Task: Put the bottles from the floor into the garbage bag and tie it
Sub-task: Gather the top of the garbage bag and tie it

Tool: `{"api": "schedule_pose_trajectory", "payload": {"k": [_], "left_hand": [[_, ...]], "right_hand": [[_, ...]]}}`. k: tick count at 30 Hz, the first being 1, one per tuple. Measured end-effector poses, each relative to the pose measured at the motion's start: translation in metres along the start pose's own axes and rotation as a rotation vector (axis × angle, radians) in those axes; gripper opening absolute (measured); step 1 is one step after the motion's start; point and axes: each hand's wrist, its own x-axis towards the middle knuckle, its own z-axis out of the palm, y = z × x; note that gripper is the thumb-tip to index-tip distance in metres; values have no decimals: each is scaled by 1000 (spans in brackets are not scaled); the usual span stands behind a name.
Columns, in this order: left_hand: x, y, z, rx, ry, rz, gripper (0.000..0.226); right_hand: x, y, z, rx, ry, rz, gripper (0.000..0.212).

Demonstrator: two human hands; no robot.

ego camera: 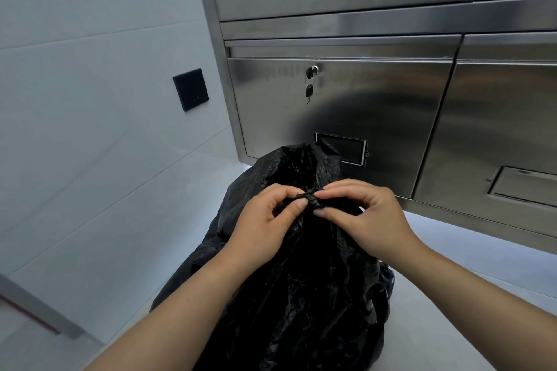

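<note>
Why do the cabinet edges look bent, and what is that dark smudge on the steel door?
Head view: the wide-angle lens bows the steel cabinet's edges; the smudge is likely a blurred reflection on the door; the garbage bag shows glossy highlights between sharp hands.

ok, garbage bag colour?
Black, glossy and crinkled; the garbage bag shows clearly in the head view.

garbage bag (301, 280): thin black plastic, crinkled, faintly glossy | cabinet (346, 105), right of frame: brushed stainless steel, smooth, reflective | wall (90, 24), upper left: smooth matt tiles | wall panel (190, 89): matt black | floor (452, 280): smooth, pale
</note>
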Motion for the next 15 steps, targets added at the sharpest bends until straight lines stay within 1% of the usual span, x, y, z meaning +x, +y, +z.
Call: {"api": "schedule_pose_trajectory", "payload": {"k": [2,6,8,10,12,15], "left_hand": [[0,1,0,8,-15,-9,12],[-4,-1,-2,51,-30,-13,14],[-6,-3,-2,93,-51,20,22],[-7,-3,-1,135,-58,50,29],[-7,-2,1,161,-44,78,23],[-5,0,3,205,-23,108,13]], "right_hand": [[1,1,-1,10,8,-14,18],[0,5,-5,-54,-69,15,7],[-2,8,-5,-85,-97,75,10],[-2,10,-5,-59,-110,160,14],[-2,12,-5,-16,-134,217,15],[-3,12,-3,6,-166,223,13]]}}
